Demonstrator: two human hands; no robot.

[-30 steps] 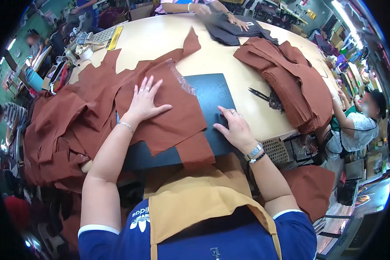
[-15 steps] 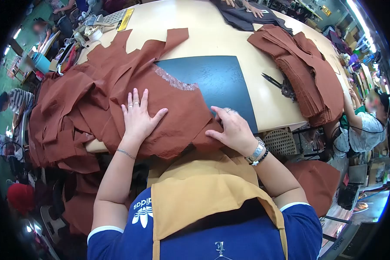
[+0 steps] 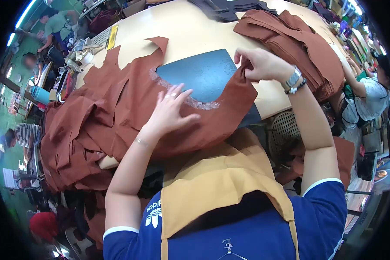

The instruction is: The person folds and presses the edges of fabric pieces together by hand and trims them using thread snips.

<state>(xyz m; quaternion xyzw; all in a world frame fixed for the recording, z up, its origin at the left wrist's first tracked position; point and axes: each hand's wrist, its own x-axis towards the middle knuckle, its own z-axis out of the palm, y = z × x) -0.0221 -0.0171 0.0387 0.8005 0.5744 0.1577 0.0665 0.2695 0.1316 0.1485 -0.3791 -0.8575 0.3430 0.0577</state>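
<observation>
A reddish-brown fabric panel [image 3: 221, 121] lies partly over a dark glossy board [image 3: 203, 73] on the table. My right hand [image 3: 262, 65] pinches one corner of the panel and holds it up above the board's right side. A whitish, crinkled translucent strip [image 3: 200, 104] runs along the panel's curved edge. Close to that strip, my left hand [image 3: 167, 113] is over the cloth with its fingers spread, holding nothing. Whether its palm presses on the cloth I cannot tell. More rumpled brown fabric [image 3: 86, 121] is heaped to the left, joined to or lying under the panel.
A stack of cut brown pieces [image 3: 299, 47] rests at the right of the pale table [image 3: 173, 21]. Dark fabric [image 3: 229, 8] lies at the far edge. A yellow strip-shaped object [image 3: 112, 37] is at the back left. Another person [image 3: 368, 95] sits on the right.
My right hand has risen and moved right, lifting the panel's corner. My left hand has shifted right toward the curved edge. The panel now spreads farther right across the board.
</observation>
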